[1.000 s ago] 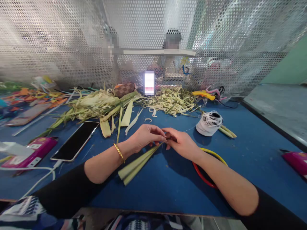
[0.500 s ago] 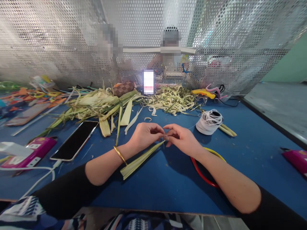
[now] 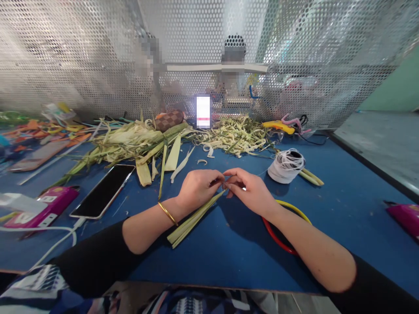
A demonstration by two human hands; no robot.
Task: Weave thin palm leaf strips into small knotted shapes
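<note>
My left hand [image 3: 198, 188] and my right hand [image 3: 250, 189] meet over the blue table [image 3: 343, 205], both pinched on the far tip of a bundle of pale green leaf strips [image 3: 193, 220]. The bundle slants from my fingertips down toward my left forearm. A thin white thread runs from my fingers toward the white thread spool [image 3: 286, 165] at the right. A gold bangle [image 3: 167, 213] circles my left wrist. Under my right wrist lie a red ring and a yellow ring [image 3: 288, 208].
A pile of green leaves [image 3: 131, 141] and a heap of shredded strips [image 3: 235, 136] lie at the back. A black phone [image 3: 104, 191] on a cable and a pink box [image 3: 46, 206] sit left. A perforated metal screen [image 3: 81, 56] stands behind, with people beyond it.
My hands stayed pinched at the bundle's tip and shifted slightly. The bundle's near end swung a little. The view dipped a bit.
</note>
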